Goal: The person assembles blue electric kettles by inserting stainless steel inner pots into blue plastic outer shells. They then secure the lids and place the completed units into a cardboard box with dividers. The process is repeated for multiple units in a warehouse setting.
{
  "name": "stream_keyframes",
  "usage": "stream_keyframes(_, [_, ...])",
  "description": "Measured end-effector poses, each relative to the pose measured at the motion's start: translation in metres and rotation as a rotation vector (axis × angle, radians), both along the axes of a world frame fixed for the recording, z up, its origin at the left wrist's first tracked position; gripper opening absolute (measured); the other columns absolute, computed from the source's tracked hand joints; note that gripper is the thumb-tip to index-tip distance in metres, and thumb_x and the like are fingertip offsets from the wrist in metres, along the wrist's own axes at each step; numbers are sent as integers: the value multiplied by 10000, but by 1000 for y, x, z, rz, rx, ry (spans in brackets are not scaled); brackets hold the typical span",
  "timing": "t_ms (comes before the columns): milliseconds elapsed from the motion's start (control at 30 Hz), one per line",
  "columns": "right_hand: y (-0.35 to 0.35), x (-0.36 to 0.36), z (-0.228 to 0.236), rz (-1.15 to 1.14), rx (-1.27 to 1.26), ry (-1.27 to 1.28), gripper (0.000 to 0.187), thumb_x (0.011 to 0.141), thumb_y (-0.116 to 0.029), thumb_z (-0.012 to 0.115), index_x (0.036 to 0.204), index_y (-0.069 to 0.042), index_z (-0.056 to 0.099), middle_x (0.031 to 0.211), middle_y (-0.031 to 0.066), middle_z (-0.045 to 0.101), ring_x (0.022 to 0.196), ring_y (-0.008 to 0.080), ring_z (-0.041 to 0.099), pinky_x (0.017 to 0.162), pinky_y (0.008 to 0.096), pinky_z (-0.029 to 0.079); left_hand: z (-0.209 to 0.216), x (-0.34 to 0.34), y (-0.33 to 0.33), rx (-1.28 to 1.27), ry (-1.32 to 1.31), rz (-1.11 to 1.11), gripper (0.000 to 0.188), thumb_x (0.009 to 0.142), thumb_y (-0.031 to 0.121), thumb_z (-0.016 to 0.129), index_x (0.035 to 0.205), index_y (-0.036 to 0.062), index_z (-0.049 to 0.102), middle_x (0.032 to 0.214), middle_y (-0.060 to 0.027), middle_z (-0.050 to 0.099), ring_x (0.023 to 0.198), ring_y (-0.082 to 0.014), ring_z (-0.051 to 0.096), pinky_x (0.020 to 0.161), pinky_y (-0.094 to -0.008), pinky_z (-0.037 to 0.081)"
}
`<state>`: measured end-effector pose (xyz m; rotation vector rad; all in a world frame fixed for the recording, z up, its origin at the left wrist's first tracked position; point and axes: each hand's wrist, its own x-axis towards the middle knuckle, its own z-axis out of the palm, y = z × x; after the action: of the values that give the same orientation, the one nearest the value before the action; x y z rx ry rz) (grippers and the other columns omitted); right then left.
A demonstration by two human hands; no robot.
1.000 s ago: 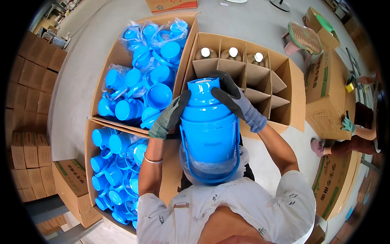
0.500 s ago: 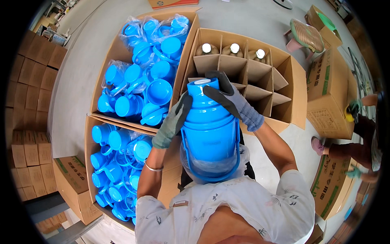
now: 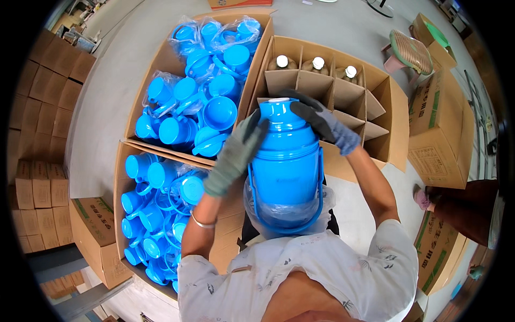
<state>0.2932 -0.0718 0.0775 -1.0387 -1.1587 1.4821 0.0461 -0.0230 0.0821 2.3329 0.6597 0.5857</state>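
A blue thermos flask (image 3: 285, 177) with a hanging bail handle stands upright in front of my body, with clear plastic film around its lower part. Its narrow top bears a small white stopper (image 3: 279, 100). My left hand (image 3: 236, 153), in a grey-green glove, is at the left of the flask's neck, fingers stretched upward and apart from one another. On the other side my right hand (image 3: 321, 121), in a grey glove with dark fingers, arches loosely around the neck, thumb in front and fingers behind. Motion blurs its fingertips.
Left of the flask are two open cartons of blue lidded cups; one carton's rim (image 3: 245, 102) is beside the divided carton (image 3: 398, 126) holding white-capped bottles (image 3: 317, 65). Closed cartons (image 3: 442, 129), a stool (image 3: 410, 52) and a person's leg (image 3: 461, 206) are at right.
Both hands have loosened from the flask's neck; the left fingers have straightened. The whole scene has shifted slightly right in view. The other person's gloved hand near the right cartons has moved away.
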Motion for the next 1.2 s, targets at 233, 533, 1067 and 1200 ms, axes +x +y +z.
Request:
stream_keyframes(233, [-7,-23,7,-121,432,-784,534,878,-295,608,1343,-100,434,1310,149,430,1152,265,492,974,348,425,-67,0,0,-154,-261,-30,447,956,142,405,1376,2,345,1414,-221,345,1242,-351,433,1035,-392,355])
stream_keyframes(533, [6,-15,-26,89,-29,413,630,808,-422,665,1281,-47,484,1218,151,539,1078,242,562,895,350,494,2,29,-62,170,12,354,638,936,400,436,1368,-50,301,1211,-275,505,1037,-386,559,870,-422,460])
stream_keyframes(1067, [-83,-9,127,-141,471,-594,568,702,-317,762,1170,-45,587,1111,138,616,1026,261,589,899,384,452,-24,4,-91,-645,-285,73,419,949,306,484,1220,-13,483,1051,-147,612,881,-230,610,841,-333,472])
stream_keyframes(1200, [-53,21,64,-249,406,-912,437,810,-384,639,1101,-58,619,1004,173,649,926,313,628,833,381,488,3,-36,-90,-891,-297,152,426,939,274,511,1247,-13,453,1095,-135,584,916,-219,591,853,-320,473])
